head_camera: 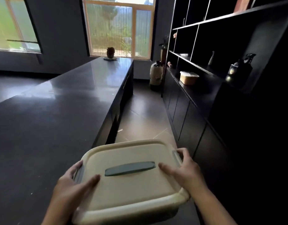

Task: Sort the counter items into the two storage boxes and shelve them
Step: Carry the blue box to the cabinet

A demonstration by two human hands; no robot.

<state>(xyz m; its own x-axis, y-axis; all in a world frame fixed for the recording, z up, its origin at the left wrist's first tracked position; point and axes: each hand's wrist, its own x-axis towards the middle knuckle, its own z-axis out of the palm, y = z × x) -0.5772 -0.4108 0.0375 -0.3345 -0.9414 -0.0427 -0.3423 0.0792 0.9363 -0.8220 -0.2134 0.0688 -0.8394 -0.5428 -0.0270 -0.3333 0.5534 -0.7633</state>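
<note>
I am holding a cream storage box [130, 181] in both hands, out in front of me and low in the view, over the aisle between a long dark counter [62, 111] on my left and a wall of dark shelves [221, 46] on my right. The box is lidded, and a flat grey-green handle [130, 168] lies across the middle of the lid.

My left hand [75, 184] grips the left end of the box: the thumb rests flat on the lid, and the fingers curl around the grey clip on that side. My right hand [183, 169] grips the right end the same way, thumb on the lid pointing toward the handle, fingers wrapped over the clip there. Both hands are closed on the box, and it hangs in the air, touching neither counter nor shelves.

The counter top is shiny; at its far end, in front of a bright window [119, 26], sits a small dark ornament [110, 53]. On the right, a second lidded box [188, 77], pale on top with orange-brown sides, already sits on the lowest open shelf, above the cabinet doors. Further right on the shelves stand a few dark ornaments, too dim to make out. A tall patterned vase [156, 74] stands on the tiled floor [140, 120] at the far end of the aisle.
</note>
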